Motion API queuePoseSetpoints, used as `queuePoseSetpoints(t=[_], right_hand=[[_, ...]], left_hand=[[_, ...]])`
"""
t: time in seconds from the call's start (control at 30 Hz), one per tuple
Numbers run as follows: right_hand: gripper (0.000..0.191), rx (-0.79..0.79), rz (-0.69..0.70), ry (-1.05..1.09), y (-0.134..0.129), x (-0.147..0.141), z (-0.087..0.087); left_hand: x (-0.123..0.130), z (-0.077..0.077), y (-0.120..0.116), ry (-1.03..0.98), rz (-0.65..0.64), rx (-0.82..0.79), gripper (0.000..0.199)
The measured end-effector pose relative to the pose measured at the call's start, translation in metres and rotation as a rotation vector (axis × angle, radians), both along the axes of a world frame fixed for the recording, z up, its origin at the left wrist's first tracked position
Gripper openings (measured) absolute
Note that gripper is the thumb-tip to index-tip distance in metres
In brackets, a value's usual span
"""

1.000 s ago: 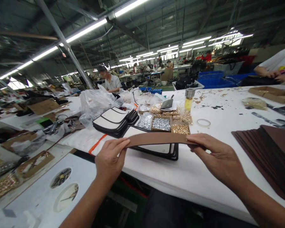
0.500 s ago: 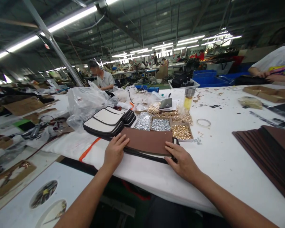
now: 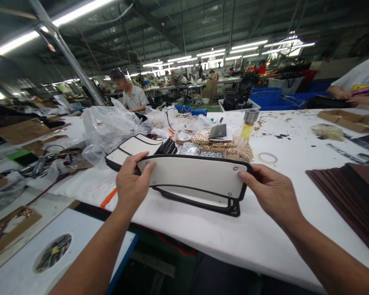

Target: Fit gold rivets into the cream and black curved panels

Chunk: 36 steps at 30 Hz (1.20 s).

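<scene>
As left hand (image 3: 132, 180) and right hand (image 3: 272, 190) grip ends, white panel (image 3: 193, 173), tilted

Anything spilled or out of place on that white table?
Yes: small dark scraps lie strewn across the far side of the white table, while the brown sheets sit piled together. The panel in the left hand and right hand shows no clear damage.
</scene>
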State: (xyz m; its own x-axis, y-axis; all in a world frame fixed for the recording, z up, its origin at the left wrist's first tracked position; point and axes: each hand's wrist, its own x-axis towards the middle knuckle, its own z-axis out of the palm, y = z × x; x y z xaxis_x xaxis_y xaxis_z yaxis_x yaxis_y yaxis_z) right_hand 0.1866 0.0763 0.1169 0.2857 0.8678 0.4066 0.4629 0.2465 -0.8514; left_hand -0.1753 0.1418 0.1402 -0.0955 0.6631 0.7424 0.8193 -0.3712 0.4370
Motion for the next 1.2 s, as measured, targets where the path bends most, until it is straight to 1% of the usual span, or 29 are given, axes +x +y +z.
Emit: queuePoseSetpoints(t=[0.03,0.07,0.13,0.2,0.23,0.3,0.37,0.43,0.5,0.6,0.67,0.73,0.77,0.83,0.9,0.97,1.03,1.13,1.2], right_hand=[[0.040,-0.099,0.048,0.092,0.006,-0.003,-0.002],[0.045,-0.178,0.093,0.165,0.014,-0.005,-0.008],[0.049,-0.277,0.139,0.233,0.031,-0.010,-0.027],[0.050,-0.317,0.138,0.224,0.048,-0.012,-0.048],[0.049,-0.330,0.129,0.214,0.054,-0.012,-0.058],[0.046,-0.346,0.093,0.175,0.062,-0.010,-0.072],[0.041,-0.346,0.057,0.123,0.064,-0.008,-0.082],[0.039,-0.337,0.030,0.082,0.063,-0.007,-0.089],[0.043,-0.329,0.001,0.065,0.061,-0.007,-0.094],[0.057,-0.313,-0.029,0.080,0.057,-0.008,-0.100],[0.065,-0.294,-0.040,0.099,0.053,-0.009,-0.102],[0.068,-0.262,-0.062,0.114,0.046,-0.008,-0.104],[0.067,-0.240,-0.073,0.115,0.041,-0.007,-0.104],[0.062,-0.192,-0.069,0.098,0.028,-0.002,-0.106],[0.058,-0.175,-0.021,0.047,0.012,0.009,-0.108],[0.056,-0.188,0.031,-0.027,-0.008,0.025,-0.107],[0.050,-0.184,0.035,-0.105,-0.033,0.043,-0.099],[0.032,-0.136,0.038,-0.238,-0.075,0.067,-0.077],[0.025,-0.138,0.051,-0.363,-0.095,0.085,-0.061]], left_hand=[[0.000,0.000,0.010,-0.028,0.000,-0.058,0.041],[0.000,-0.003,0.021,-0.027,-0.012,-0.104,0.041],[0.001,-0.015,0.046,0.026,-0.046,-0.164,0.033],[0.004,-0.032,0.066,0.097,-0.078,-0.201,0.031],[0.007,-0.041,0.073,0.136,-0.095,-0.213,0.033],[0.014,-0.056,0.083,0.205,-0.120,-0.220,0.036],[0.022,-0.065,0.086,0.257,-0.129,-0.205,0.038],[0.030,-0.069,0.082,0.293,-0.123,-0.174,0.038],[0.039,-0.071,0.069,0.324,-0.121,-0.140,0.036],[0.054,-0.078,0.033,0.387,-0.178,-0.114,0.035],[0.064,-0.090,0.006,0.445,-0.250,-0.124,0.042],[0.071,-0.105,-0.015,0.489,-0.296,-0.143,0.048],[0.073,-0.112,-0.022,0.504,-0.305,-0.152,0.050],[0.074,-0.123,-0.025,0.528,-0.300,-0.164,0.049],[0.071,-0.128,-0.019,0.548,-0.282,-0.166,0.045],[0.068,-0.126,-0.011,0.567,-0.281,-0.154,0.041],[0.068,-0.119,-0.007,0.568,-0.301,-0.120,0.036],[0.079,-0.108,-0.013,0.499,-0.371,-0.015,0.032],[0.092,-0.107,-0.018,0.421,-0.456,0.063,0.036]])
